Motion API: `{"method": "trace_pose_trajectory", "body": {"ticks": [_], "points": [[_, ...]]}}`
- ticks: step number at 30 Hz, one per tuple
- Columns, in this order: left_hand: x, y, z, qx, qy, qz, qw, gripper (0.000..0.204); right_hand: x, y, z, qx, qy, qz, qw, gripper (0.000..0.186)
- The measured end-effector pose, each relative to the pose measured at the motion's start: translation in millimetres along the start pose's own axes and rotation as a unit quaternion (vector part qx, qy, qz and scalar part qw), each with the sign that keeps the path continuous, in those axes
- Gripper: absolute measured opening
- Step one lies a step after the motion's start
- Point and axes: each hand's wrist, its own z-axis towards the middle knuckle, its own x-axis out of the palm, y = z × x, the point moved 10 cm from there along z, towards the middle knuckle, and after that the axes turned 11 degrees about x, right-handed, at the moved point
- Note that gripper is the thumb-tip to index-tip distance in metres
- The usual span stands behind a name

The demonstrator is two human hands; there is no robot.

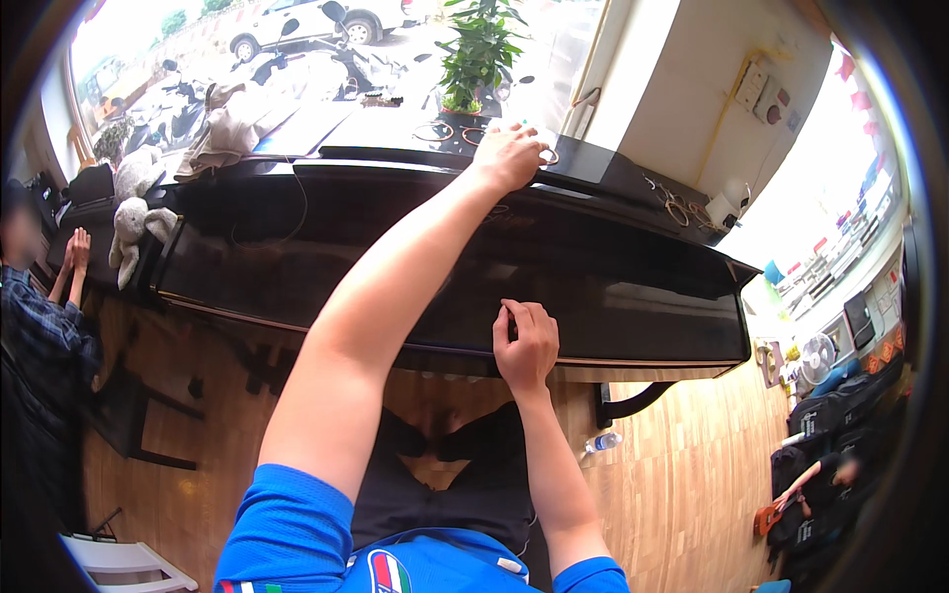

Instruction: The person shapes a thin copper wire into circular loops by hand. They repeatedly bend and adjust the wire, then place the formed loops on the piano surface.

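Observation:
My left hand (508, 155) reaches up to the top of a glossy black piano (652, 306), its fingers curled at a small looped object that is partly hidden under them. My right hand (526, 341) rests lower, on the piano's dark front, with fingers bent and thumb near the index finger; whether anything is inside them is unclear. A plant (465, 54) stands behind my left hand, with a thin loop (432, 131) beside it. More tangled cords or loops (682, 206) lie to the right on the piano top.
Plush rabbit (132, 222) and fabric (217, 138) sit at the piano's left. A person (44, 336) has both hands there; another person (842, 472) is at lower right with an orange instrument (766, 519). A dark chair (148, 415) and bottle (603, 443) are on the floor.

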Motion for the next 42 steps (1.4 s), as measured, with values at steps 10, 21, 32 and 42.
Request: {"method": "trace_pose_trajectory", "body": {"ticks": [10,21,32,42], "points": [[-74,-44,-36,0.039,-0.297,-0.157,0.941,0.009,-1,-2,1,-0.006,-0.004,-0.011,1.000,0.011],[-13,1,-230,-0.250,-0.201,-0.539,0.779,0.016,7,-9,9,0.102,0.039,0.032,0.993,0.014],[-5,-18,-224,-0.173,-0.112,-0.555,0.806,0.022,99,-9,50,0.271,0.187,0.419,0.846,0.036],[-18,-34,-219,-0.162,-0.076,-0.500,0.847,0.025,95,-18,43,0.292,0.171,0.519,0.785,0.023]]}}
